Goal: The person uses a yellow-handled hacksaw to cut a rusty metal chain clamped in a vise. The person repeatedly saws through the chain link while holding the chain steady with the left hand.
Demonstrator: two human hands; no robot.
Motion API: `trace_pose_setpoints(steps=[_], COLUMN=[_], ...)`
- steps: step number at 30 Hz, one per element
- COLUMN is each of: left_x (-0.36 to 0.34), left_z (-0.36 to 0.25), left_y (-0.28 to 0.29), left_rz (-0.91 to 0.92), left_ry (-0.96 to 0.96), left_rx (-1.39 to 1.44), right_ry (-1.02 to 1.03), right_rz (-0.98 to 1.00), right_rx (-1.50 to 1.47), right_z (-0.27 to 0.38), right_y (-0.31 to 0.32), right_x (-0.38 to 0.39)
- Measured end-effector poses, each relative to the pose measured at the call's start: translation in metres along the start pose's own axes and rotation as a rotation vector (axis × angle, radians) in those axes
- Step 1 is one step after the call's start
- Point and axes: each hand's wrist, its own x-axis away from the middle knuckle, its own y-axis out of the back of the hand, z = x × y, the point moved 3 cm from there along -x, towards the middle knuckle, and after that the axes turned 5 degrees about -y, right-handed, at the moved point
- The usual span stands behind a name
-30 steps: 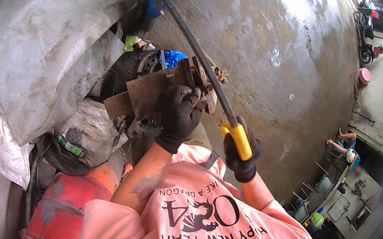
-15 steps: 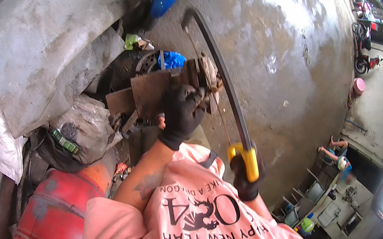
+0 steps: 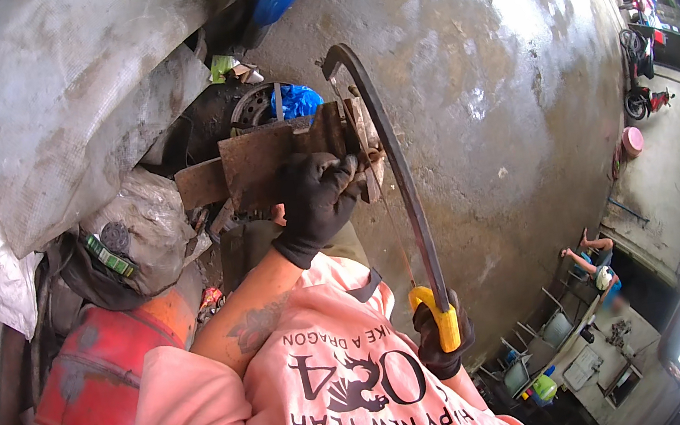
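Note:
My right hand (image 3: 440, 354), in a dark glove, is closed around the yellow handle of a hacksaw (image 3: 399, 160) with a curved dark frame. The thin blade runs across the right end of a rusty metal vise (image 3: 259, 161), beside a small piece whose shape I cannot make out. My left hand (image 3: 316, 198), in a black glove, lies against the vise with its fingers curled at that end, close to the blade. What those fingers hold, if anything, is hidden.
Grey sheeting (image 3: 86, 101) covers things at the left, above a red and orange scuffed body (image 3: 101, 380). A blue plastic bag (image 3: 296, 101) lies beyond the vise. At far right are motorbikes (image 3: 647, 103), a pink tub (image 3: 632, 141) and another person (image 3: 602, 272).
The hacksaw and my right hand have moved back toward me, drawing the blade along. My left hand stays curled at the vise. The view has shifted slightly.

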Motion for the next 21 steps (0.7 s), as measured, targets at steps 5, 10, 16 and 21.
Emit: trace_pose_setpoints(steps=[5, 10, 16, 21], left_x=[0.002, -0.008, -0.002, -0.003], left_z=[0.0, -0.005, -0.004, -0.004], left_y=[-0.005, 0.004, -0.004, -0.002], left_rz=[-0.061, -0.051, -0.094, -0.084], left_ry=[0.015, -0.007, 0.048, -0.012], left_rx=[0.026, -0.026, 0.022, -0.035], right_ry=[-0.171, -0.669, 0.21, 0.025], right_rz=[0.037, 0.061, 0.001, -0.01], right_rx=[-0.109, -0.857, -0.015, -0.288], right_z=[-0.008, -0.05, -0.015, -0.015], right_y=[0.009, -0.037, -0.064, -0.061], right_x=[0.0, -0.019, -0.083, -0.08])
